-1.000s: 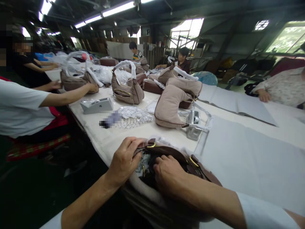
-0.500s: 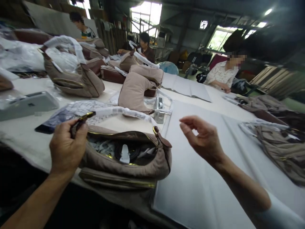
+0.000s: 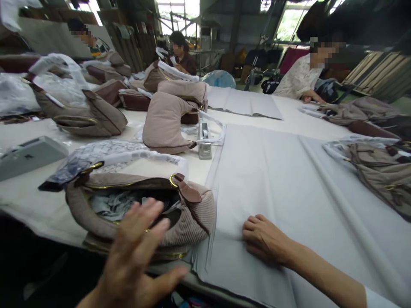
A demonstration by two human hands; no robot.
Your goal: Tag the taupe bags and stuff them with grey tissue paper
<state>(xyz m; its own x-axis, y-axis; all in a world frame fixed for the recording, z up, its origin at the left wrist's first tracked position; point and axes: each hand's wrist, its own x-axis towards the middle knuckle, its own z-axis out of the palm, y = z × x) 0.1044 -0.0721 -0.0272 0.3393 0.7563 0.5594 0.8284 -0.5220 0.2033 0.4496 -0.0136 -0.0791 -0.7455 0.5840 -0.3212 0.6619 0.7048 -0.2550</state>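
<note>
A taupe corduroy handbag (image 3: 199, 214) lies unzipped at the table's front edge, with pale, crumpled stuffing (image 3: 112, 205) visible inside. White wrapping covers its shoulder strap (image 3: 144, 157), which arches behind the opening. My left hand (image 3: 131, 256) is open in front of the bag, its fingers spread and slightly blurred, covering part of the opening. To the right, my right hand (image 3: 265, 239) rests on a stack of large grey sheets (image 3: 247, 171). Its fingers are curled under, so whatever they may pinch is hidden.
Behind the handbag stand a curved taupe bag (image 3: 163, 122) and a small clear-and-silver device (image 3: 204, 141). A grey box-like object (image 3: 32, 156) is at left, near another wrapped-strap bag (image 3: 80, 113). More bags (image 3: 369, 162) lie at right. Several people sit across the table.
My left hand has let go of the strap's gold-coloured end and moved right and down, opening. My right hand has come down from the air onto the grey sheets.
</note>
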